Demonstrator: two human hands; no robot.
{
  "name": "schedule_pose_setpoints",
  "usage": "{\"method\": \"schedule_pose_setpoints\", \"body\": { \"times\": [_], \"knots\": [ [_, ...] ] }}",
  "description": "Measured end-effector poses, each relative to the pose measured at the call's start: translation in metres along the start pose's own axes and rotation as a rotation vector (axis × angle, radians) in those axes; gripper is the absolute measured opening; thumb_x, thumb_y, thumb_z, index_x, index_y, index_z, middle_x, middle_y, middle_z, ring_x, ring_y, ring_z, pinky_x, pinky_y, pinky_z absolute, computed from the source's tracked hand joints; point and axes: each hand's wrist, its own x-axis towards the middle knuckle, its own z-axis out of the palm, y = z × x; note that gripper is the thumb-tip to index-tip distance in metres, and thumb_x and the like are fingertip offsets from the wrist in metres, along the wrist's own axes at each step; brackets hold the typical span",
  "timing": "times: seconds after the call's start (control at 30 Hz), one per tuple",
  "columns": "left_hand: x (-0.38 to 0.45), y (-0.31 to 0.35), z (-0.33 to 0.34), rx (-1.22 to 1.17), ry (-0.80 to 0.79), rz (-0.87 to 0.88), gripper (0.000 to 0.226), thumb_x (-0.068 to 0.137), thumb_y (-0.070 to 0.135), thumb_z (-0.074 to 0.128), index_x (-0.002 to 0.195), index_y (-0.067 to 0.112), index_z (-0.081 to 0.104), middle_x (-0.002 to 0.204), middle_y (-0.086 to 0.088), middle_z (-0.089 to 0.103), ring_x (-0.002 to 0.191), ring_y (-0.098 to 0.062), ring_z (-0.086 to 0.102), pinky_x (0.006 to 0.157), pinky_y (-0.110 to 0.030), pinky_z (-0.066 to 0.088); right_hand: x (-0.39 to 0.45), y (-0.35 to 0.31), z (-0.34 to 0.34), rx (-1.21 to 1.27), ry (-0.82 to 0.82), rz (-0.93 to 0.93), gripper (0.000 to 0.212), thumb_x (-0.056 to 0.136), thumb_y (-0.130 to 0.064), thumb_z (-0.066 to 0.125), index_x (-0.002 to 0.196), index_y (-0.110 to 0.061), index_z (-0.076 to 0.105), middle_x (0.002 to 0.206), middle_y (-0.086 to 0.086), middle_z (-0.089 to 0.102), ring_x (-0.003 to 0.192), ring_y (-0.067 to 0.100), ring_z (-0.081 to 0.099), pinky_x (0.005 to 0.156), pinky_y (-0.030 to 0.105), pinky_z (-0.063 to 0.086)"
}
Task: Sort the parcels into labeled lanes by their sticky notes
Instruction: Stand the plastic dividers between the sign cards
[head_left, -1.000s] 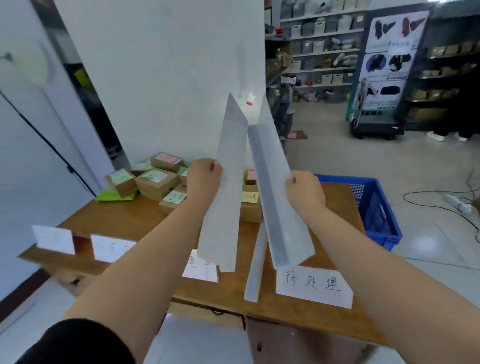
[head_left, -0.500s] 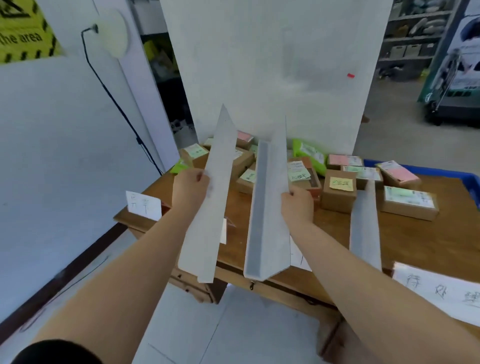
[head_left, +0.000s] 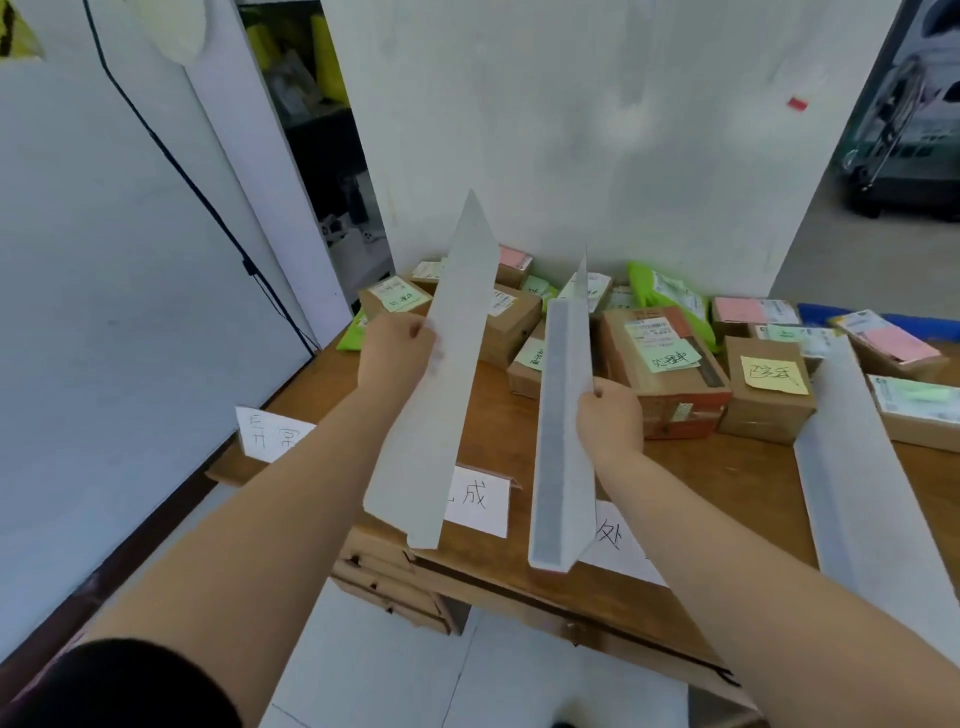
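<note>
My left hand (head_left: 396, 349) grips a long white angled divider strip (head_left: 441, 405), held tilted above the wooden table (head_left: 717, 499). My right hand (head_left: 609, 420) grips a second white L-shaped divider strip (head_left: 562, 415) beside it, its near end over the table's front edge. A third white strip (head_left: 862, 483) lies flat on the table at the right. Several cardboard parcels with green, pink and yellow sticky notes are piled at the back, among them a box with a yellow note (head_left: 768, 388) and a box with a green note (head_left: 667, 364). White lane labels (head_left: 479, 500) hang along the front edge.
A white partition wall (head_left: 597, 130) stands right behind the parcels. A black cable (head_left: 208, 208) runs down the left wall. Drawers (head_left: 395, 587) sit under the table's front. A blue crate's rim (head_left: 815, 310) shows at the far right, and a green poly mailer (head_left: 670, 296) lies among the boxes.
The view has swung left and closer to the table. Both hands still hold their strips, now lower and nearer the table's left half; the third strip has shifted to the right of the view.
</note>
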Motion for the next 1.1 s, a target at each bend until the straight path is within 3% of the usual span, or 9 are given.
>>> {"method": "schedule_pose_setpoints", "body": {
  "times": [0.1, 0.2, 0.33, 0.47, 0.6, 0.77, 0.87, 0.97, 1.1],
  "knots": [
    [0.031, -0.016, 0.002, 0.010, -0.076, 0.013, 0.037, 0.089, 0.005, 0.042, 0.055, 0.015, 0.050, 0.052, 0.004, 0.050, 0.038, -0.004, 0.044, 0.037, -0.008, 0.030, 0.009, -0.006, 0.013, -0.008, 0.034, 0.052, 0.034, 0.089, -0.005, 0.037, 0.057, -0.018, 0.040, 0.059, 0.000, 0.042, 0.053, 0.013, 0.040, 0.047, 0.023, 0.028],
    [0.054, -0.031, 0.004, 0.046, -0.099, 0.030, 0.041, 0.089, 0.007, 0.043, 0.049, 0.015, 0.038, 0.050, 0.000, 0.040, 0.045, -0.011, 0.032, 0.044, -0.022, 0.024, 0.013, -0.012, 0.023, -0.060, 0.095, 0.079, 0.038, 0.087, -0.002, 0.037, 0.053, -0.018, 0.034, 0.055, -0.001, 0.035, 0.049, 0.013, 0.032, 0.046, 0.023, 0.023],
    [0.084, -0.055, 0.005, 0.081, -0.169, 0.074, 0.037, 0.088, 0.007, 0.043, 0.052, 0.010, 0.036, 0.054, -0.004, 0.036, 0.056, -0.018, 0.033, 0.053, -0.029, 0.025, 0.010, -0.018, 0.042, -0.113, 0.196, 0.112, 0.034, 0.087, -0.003, 0.037, 0.055, -0.013, 0.032, 0.055, 0.001, 0.032, 0.052, 0.016, 0.028, 0.052, 0.027, 0.025],
    [0.102, -0.076, 0.005, 0.122, -0.261, 0.188, 0.041, 0.088, 0.008, 0.042, 0.049, 0.013, 0.030, 0.052, -0.003, 0.033, 0.056, -0.020, 0.033, 0.052, -0.031, 0.021, 0.001, -0.026, 0.062, -0.174, 0.297, 0.140, 0.024, 0.089, -0.007, 0.040, 0.066, -0.008, 0.046, 0.067, 0.010, 0.041, 0.062, 0.020, 0.037, 0.059, 0.029, 0.030],
    [0.111, -0.094, 0.005, 0.139, -0.321, 0.226, 0.042, 0.090, 0.011, 0.042, 0.049, 0.014, 0.033, 0.052, -0.002, 0.034, 0.050, -0.014, 0.032, 0.047, -0.029, 0.022, -0.008, -0.032, 0.072, -0.258, 0.364, 0.182, 0.024, 0.088, -0.006, 0.040, 0.065, -0.007, 0.048, 0.062, 0.008, 0.040, 0.057, 0.018, 0.033, 0.053, 0.026, 0.024],
    [0.111, -0.102, 0.008, 0.109, -0.370, 0.215, 0.036, 0.088, 0.008, 0.042, 0.052, 0.010, 0.036, 0.053, -0.003, 0.033, 0.051, -0.014, 0.032, 0.048, -0.027, 0.025, -0.017, -0.032, 0.072, -0.352, 0.377, 0.188, 0.030, 0.094, -0.014, 0.043, 0.066, -0.010, 0.053, 0.065, 0.007, 0.051, 0.059, 0.018, 0.046, 0.052, 0.021, 0.032],
    [0.107, -0.098, 0.010, 0.060, -0.369, 0.225, 0.043, 0.086, 0.005, 0.043, 0.048, 0.015, 0.025, 0.050, -0.001, 0.025, 0.047, -0.012, 0.024, 0.046, -0.025, 0.017, -0.016, -0.034, 0.070, -0.380, 0.383, 0.184, 0.028, 0.094, -0.016, 0.043, 0.072, -0.008, 0.058, 0.071, 0.010, 0.057, 0.065, 0.020, 0.053, 0.055, 0.020, 0.035],
    [0.102, -0.092, 0.013, 0.072, -0.368, 0.214, 0.045, 0.088, 0.006, 0.043, 0.048, 0.017, 0.026, 0.050, 0.000, 0.026, 0.047, -0.010, 0.025, 0.047, -0.022, 0.017, -0.013, -0.034, 0.066, -0.360, 0.403, 0.190, 0.027, 0.093, -0.015, 0.044, 0.079, -0.001, 0.063, 0.079, 0.017, 0.063, 0.067, 0.023, 0.056, 0.060, 0.024, 0.040],
    [0.097, -0.084, 0.020, 0.088, -0.378, 0.201, 0.044, 0.090, 0.008, 0.043, 0.049, 0.016, 0.031, 0.052, 0.000, 0.031, 0.048, -0.010, 0.030, 0.047, -0.021, 0.020, -0.014, -0.032, 0.060, -0.376, 0.378, 0.178, 0.025, 0.094, -0.017, 0.046, 0.079, -0.006, 0.064, 0.079, 0.012, 0.065, 0.073, 0.024, 0.064, 0.058, 0.021, 0.043]
  ]
}}
